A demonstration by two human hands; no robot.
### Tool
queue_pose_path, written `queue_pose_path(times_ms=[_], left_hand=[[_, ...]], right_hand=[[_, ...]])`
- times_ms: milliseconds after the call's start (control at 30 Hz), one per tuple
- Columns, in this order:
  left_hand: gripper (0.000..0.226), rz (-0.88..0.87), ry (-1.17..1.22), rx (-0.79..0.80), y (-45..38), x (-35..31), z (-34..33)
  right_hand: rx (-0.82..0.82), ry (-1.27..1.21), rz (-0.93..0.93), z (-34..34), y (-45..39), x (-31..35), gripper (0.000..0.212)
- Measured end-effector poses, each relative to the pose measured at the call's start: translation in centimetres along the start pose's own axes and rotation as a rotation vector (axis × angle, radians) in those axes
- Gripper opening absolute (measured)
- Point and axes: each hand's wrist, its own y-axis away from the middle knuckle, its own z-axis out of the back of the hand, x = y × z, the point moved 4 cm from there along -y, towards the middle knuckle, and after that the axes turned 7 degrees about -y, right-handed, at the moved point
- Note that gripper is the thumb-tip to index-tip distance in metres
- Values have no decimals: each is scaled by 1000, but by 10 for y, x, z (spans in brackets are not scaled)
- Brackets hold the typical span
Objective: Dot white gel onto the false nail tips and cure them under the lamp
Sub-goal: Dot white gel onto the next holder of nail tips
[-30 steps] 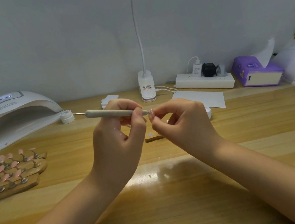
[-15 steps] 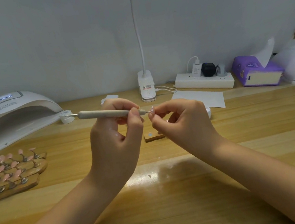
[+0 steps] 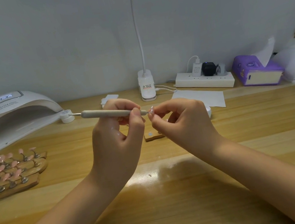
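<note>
Both hands are staying raised as I'm watching: left hand pinching the dotting pen, now touching the nail tip the right hand is pinching, so dotting is underway.

There is just one view, from a camera worn on the person's head. It looks forward and down across the wooden table toward the white wall behind it. It sits close, so both forearms rise from the bottom edge, and the left hand and right hand meet mid-frame. The wide lens bows the table's far edge.
</note>
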Motion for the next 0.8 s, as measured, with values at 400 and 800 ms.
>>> queue_pose_path(times_ms=[400, 800], left_hand=[[4, -26, -8, -7, 0, 0, 1], [7, 193, 241, -154, -3, 29, 5]], right_hand=[[6, -3, -17, 1, 0, 1, 9], [6, -103, -154, -1, 2, -7, 3]])
